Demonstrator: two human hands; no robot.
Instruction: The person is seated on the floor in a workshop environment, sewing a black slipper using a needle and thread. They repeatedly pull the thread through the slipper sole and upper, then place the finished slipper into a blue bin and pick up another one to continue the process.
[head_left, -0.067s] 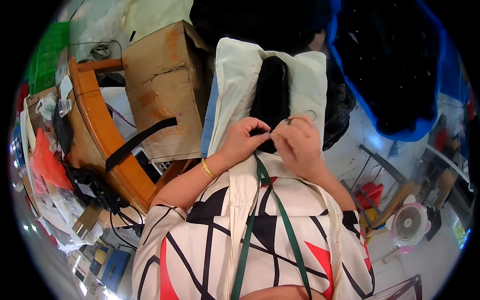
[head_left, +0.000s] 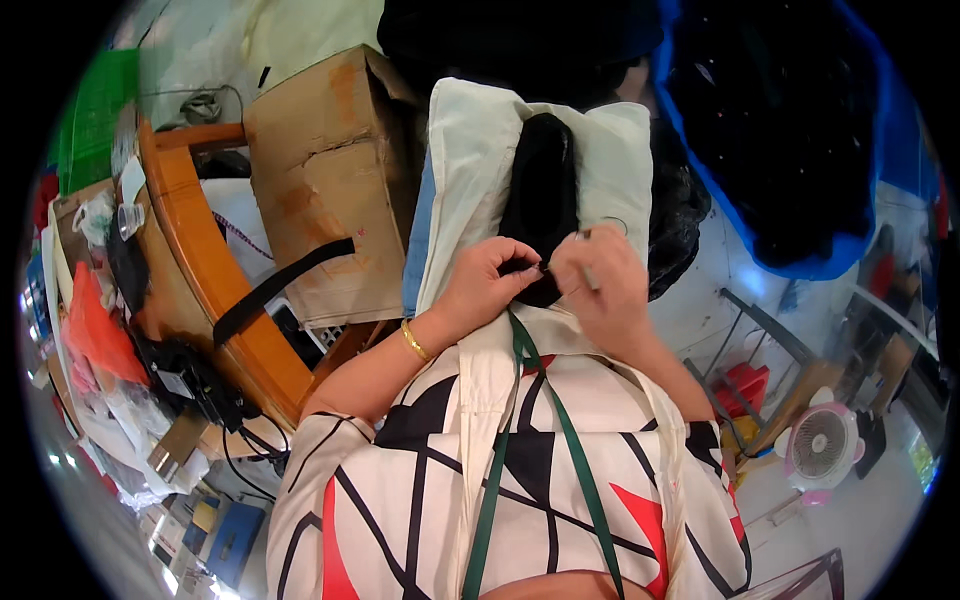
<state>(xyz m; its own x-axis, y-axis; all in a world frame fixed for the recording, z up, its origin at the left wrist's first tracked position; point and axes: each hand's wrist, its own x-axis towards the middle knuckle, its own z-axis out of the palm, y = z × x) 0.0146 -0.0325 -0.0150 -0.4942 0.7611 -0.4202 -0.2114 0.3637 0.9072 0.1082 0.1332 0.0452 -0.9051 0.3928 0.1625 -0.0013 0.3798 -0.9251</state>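
Observation:
A long black shoe, shaped like a slip-on, lies on the off-white cloth over my lap, its near end toward me. My left hand, with a gold bangle at the wrist, pinches the shoe's near edge between thumb and fingers. Just right of those fingertips is my right hand, a little apart from them. Its fingers are curled but smeared by motion, so I cannot make out whether it holds anything.
To the left stand a cardboard box and an orange wooden frame with a black strip over it. A blue-rimmed bag of black items is at the far right. A fan stands at lower right.
My right hand has drawn slightly to the right, away from the left fingertips. The left hand keeps its pinch in nearly the same place.

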